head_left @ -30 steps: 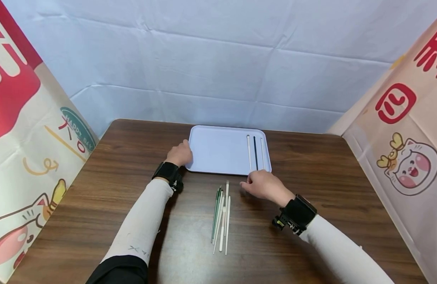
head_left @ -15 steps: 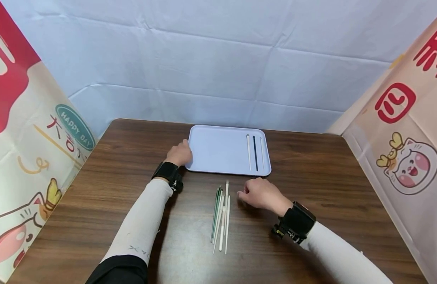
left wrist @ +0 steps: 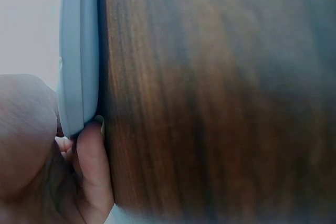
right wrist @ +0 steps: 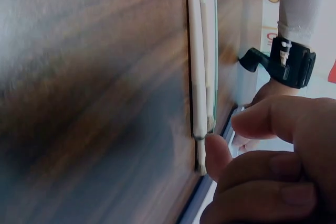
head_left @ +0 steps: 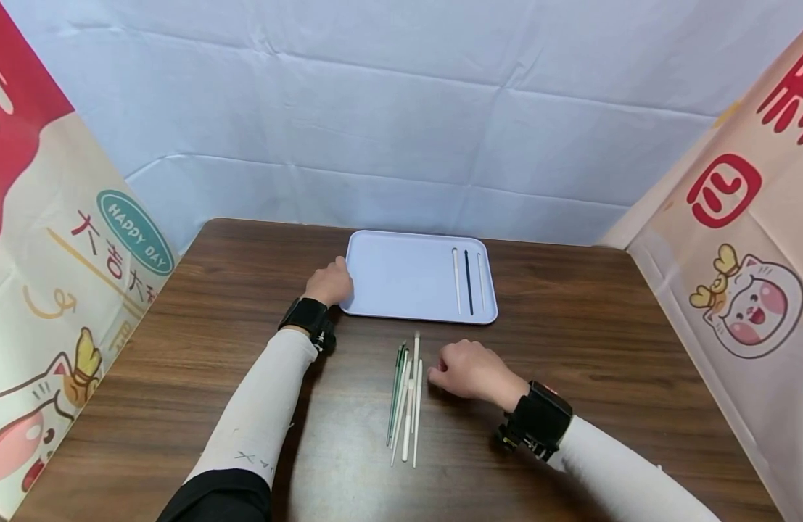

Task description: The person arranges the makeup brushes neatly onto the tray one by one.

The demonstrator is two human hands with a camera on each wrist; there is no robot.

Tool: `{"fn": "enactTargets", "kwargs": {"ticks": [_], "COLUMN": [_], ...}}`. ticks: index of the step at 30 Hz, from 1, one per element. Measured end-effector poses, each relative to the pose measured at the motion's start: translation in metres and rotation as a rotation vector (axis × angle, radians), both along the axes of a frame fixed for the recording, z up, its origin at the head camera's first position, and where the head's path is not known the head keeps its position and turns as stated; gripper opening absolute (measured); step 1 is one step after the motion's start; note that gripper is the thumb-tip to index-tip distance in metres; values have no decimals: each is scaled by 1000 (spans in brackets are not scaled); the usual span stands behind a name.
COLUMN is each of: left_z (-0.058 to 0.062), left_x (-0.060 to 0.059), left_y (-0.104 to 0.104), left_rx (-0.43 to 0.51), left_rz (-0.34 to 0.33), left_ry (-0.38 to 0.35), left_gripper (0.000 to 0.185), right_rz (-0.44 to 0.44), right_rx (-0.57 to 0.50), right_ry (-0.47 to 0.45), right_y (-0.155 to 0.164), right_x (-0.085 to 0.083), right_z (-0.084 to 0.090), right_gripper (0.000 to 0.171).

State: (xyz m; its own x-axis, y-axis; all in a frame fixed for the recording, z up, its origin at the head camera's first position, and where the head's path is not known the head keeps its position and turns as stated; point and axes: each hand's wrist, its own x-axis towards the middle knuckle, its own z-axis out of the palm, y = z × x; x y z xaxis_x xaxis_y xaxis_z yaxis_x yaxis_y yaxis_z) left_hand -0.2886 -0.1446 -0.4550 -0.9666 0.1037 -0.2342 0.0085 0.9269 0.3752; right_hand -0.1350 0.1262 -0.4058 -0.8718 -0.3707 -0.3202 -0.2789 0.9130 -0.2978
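Note:
A pale lavender tray (head_left: 401, 279) lies at the table's far edge. My left hand (head_left: 331, 281) holds its left end; in the left wrist view a finger curls under the tray's rim (left wrist: 79, 77). Three thin paintbrushes lie side by side at the tray's right: a white one (head_left: 456, 283), a black one (head_left: 469, 283) and a slim white one (head_left: 481, 283). In front of the tray several white and green paintbrushes (head_left: 408, 417) lie loosely bunched. My right hand (head_left: 466, 371) is just right of them, holding nothing; the right wrist view has its thumb and index finger apart beside the bristle ends.
The brown wooden table (head_left: 545, 304) extends on both sides of the tray. A pale cloth (head_left: 375, 130) hangs behind it. Printed cloth panels stand at the left (head_left: 42, 275) and right (head_left: 747, 275).
My right hand has drawn back from the tray's front right edge toward the loose paintbrushes, uncovering the lower ends of the brushes in the tray. My left hand has stayed put.

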Motion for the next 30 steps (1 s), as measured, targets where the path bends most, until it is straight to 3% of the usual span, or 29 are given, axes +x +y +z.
{"fn": "enactTargets", "kwargs": {"ticks": [30], "left_z": [5], "left_x": [6], "left_y": [1], "left_rx": [6], "left_rz": [0], "left_ry": [22], "left_gripper": [36], "right_rz": [67], "right_rx": [28], "right_ry": [-55], "right_y": [-17], "right_x": [17], "right_z": [-10], "right_gripper": [45]}}
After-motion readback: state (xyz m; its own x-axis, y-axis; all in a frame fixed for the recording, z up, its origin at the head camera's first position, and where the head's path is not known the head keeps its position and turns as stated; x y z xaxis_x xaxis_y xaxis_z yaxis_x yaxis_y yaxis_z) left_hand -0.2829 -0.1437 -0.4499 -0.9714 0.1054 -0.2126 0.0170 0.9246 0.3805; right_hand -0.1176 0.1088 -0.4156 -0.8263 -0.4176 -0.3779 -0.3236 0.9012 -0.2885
